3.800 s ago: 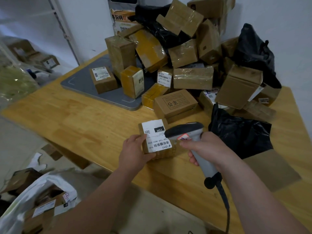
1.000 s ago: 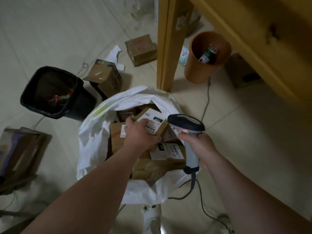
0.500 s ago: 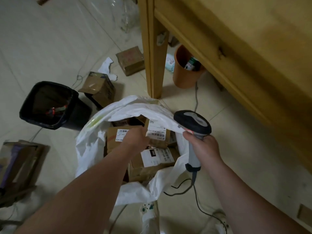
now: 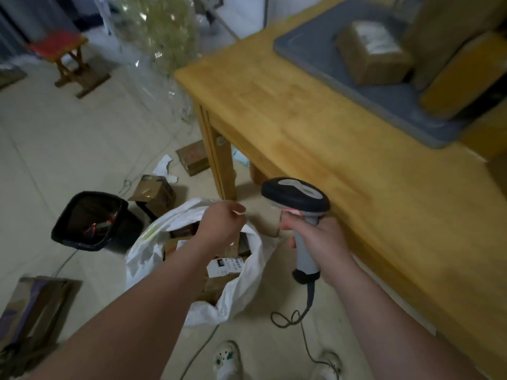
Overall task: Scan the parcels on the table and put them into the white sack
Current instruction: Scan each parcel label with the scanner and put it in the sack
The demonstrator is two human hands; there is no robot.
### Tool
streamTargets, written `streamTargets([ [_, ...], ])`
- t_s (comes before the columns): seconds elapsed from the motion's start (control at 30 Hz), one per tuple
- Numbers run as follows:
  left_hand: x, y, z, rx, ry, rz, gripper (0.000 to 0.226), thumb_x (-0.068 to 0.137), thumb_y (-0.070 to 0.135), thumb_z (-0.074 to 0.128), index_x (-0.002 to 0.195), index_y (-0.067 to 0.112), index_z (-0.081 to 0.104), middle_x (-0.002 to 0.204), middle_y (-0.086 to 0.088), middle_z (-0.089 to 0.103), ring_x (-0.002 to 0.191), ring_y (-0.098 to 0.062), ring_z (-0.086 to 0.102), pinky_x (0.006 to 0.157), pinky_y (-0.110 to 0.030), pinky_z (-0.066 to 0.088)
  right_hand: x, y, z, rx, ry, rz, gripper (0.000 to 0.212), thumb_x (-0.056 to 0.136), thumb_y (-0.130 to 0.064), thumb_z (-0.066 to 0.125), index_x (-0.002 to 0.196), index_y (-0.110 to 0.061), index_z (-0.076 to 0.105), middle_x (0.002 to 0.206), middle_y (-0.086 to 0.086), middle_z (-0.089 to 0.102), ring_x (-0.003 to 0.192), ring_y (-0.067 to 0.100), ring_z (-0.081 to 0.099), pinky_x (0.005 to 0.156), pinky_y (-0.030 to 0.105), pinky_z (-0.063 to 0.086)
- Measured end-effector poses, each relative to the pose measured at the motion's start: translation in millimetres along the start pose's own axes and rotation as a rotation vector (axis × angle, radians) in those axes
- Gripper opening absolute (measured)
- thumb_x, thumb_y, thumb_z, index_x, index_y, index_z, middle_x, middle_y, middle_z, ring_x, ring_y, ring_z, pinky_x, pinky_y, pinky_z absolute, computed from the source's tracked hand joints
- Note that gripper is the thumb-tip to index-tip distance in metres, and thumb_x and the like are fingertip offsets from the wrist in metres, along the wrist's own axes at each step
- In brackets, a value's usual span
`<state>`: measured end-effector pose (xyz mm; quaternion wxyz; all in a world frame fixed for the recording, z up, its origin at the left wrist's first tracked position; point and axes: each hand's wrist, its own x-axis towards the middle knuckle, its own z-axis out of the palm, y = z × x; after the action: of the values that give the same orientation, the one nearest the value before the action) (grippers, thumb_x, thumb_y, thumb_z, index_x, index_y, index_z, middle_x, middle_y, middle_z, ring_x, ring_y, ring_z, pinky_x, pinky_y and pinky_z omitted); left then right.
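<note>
- Left hands entry: left hand (image 4: 222, 223) hovers over the mouth of the white sack (image 4: 241, 286), fingers loosely curled, carrying no parcel; contact with the sack rim cannot be told.
- Right hand (image 4: 318, 242) grips the handle of the scanner (image 4: 295, 197), head up, beside the bench's near edge.
- Sack stands on the floor by the bench (image 4: 315, 119) corner leg; labelled parcels (image 4: 223, 266) lie inside.
- On the bench: grey mat (image 4: 384, 102) carrying 1 taped box (image 4: 373, 53), blurred.
- Black bin (image 4: 93, 218) on the floor left of the sack.
</note>
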<state>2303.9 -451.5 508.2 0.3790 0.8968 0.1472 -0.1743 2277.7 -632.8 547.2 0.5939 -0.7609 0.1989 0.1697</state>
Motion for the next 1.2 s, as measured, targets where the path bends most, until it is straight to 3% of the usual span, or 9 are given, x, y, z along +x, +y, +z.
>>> streamTargets([
  [0.1,-23.6,56.7,5.0,-0.040,0.026,0.092,0.027,0.092,0.023,0.057,0.116,0.018,0.066,0.102,-0.003,0.067,0.095,-0.023,0.064,0.078,-0.031,0.049,-27.9,-20.3,-53.5,0.026,0.046,-0.013,0.012,0.080,-0.026,0.073,0.075,-0.015,0.072,0.080,0.012,0.073,0.055,0.013,0.061,0.064,0.034,0.054],
  [0.27,-71.1,160.9,42.1,-0.105,-0.041,0.265,0.020,0.093,0.022,0.057,0.111,0.020,0.068,0.100,-0.004,0.068,0.090,-0.021,0.064,0.081,-0.034,0.053,-75.2,-30.4,-166.5,0.108,0.252,-0.088,0.012,0.082,-0.022,0.071,0.079,-0.011,0.070,0.090,0.021,0.070,0.058,0.018,0.058,0.061,0.035,0.051],
  [0.47,-135.1,274.0,128.1,-0.112,-0.222,0.493,0.016,0.091,0.017,0.060,0.103,0.016,0.071,0.091,-0.006,0.065,0.090,-0.029,0.065,0.084,-0.038,0.053,-133.9,2.2,-303.7,0.210,0.569,-0.109,0.009,0.084,-0.027,0.072,0.086,-0.019,0.069,0.090,0.012,0.072,0.060,0.018,0.061,0.062,0.035,0.053],
  [0.63,-190.2,338.3,216.2,-0.019,-0.410,0.649,0.023,0.094,0.022,0.058,0.115,0.018,0.066,0.097,0.001,0.060,0.086,-0.021,0.061,0.073,-0.024,0.046,-182.5,53.6,-397.0,0.295,0.827,-0.067,0.013,0.084,-0.032,0.072,0.085,-0.021,0.064,0.083,0.007,0.066,0.074,0.027,0.063,0.068,0.043,0.051],
  [0.7,-212.2,354.9,253.7,0.052,-0.477,0.713,0.029,0.094,0.023,0.058,0.123,0.021,0.061,0.105,0.003,0.059,0.092,-0.021,0.062,0.072,-0.022,0.044,-201.0,72.8,-424.6,0.317,0.924,-0.071,0.012,0.085,-0.032,0.072,0.080,-0.025,0.062,0.081,0.002,0.065,0.084,0.028,0.064,0.075,0.045,0.051],
  [0.77,-232.6,367.0,290.6,0.179,-0.548,0.792,0.042,0.095,0.028,0.057,0.136,0.024,0.050,0.126,0.001,0.052,0.109,-0.021,0.058,0.083,-0.024,0.046,-215.6,91.3,-446.7,0.362,0.990,-0.067,0.012,0.085,-0.032,0.071,0.079,-0.032,0.061,0.084,-0.005,0.065,0.090,0.027,0.064,0.083,0.049,0.052],
  [0.93,-273.5,375.5,365.3,0.429,-0.683,0.894,0.081,0.087,0.047,0.063,0.152,0.029,0.019,0.144,0.000,0.020,0.128,-0.023,0.039,0.102,-0.031,0.043,-234.0,136.5,-484.3,0.419,1.057,0.007,0.014,0.085,-0.035,0.070,0.082,-0.038,0.057,0.089,-0.009,0.062,0.093,0.027,0.060,0.091,0.058,0.049],
  [1.03,-287.2,371.8,393.8,0.471,-0.623,0.862,0.104,0.077,0.053,0.072,0.153,0.031,0.005,0.148,0.001,0.007,0.135,-0.025,0.026,0.107,-0.037,0.039,-238.6,154.1,-489.0,0.527,1.061,0.024,0.012,0.087,-0.031,0.070,0.087,-0.032,0.058,0.091,-0.007,0.060,0.091,0.024,0.059,0.080,0.046,0.054],
  [1.2,-290.2,370.4,405.0,0.377,-0.482,0.876,0.103,0.070,0.044,0.077,0.149,0.033,0.012,0.134,-0.001,0.019,0.122,-0.025,0.036,0.096,-0.034,0.047,-238.3,164.2,-484.8,0.680,0.975,-0.023,0.015,0.088,-0.026,0.070,0.086,-0.035,0.058,0.097,-0.006,0.061,0.092,0.021,0.060,0.071,0.037,0.053],
])
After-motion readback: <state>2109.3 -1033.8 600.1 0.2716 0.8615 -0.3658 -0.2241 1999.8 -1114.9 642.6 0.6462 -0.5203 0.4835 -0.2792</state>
